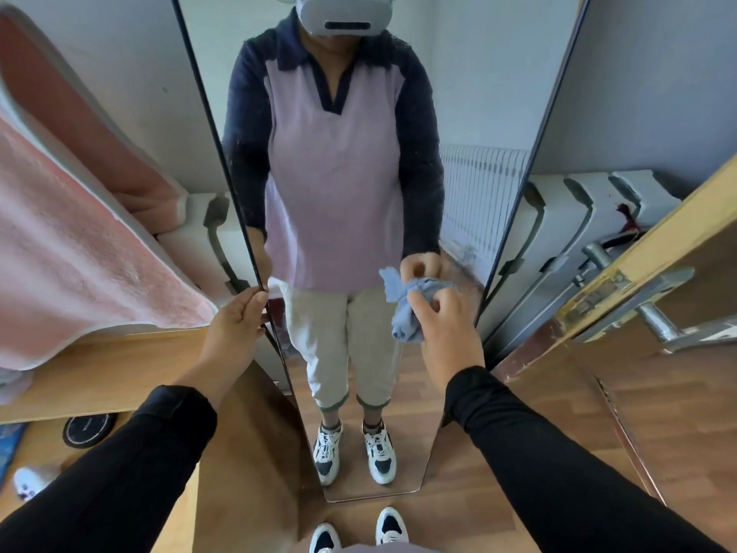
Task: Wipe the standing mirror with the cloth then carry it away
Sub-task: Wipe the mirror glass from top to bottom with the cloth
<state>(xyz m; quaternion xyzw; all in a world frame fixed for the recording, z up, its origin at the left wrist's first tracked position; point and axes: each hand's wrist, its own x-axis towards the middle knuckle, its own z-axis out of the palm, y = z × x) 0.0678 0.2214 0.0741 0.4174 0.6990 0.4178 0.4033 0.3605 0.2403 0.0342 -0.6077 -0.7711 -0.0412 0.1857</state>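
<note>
Mirror (359,193) stands upright in the frame centre; the left hand (235,325) pinches its dark left edge, and the right hand (446,329), fingers curled, presses the blue cloth (406,313) on the glass. Wiping seems underway; next, broad strokes upward
</note>
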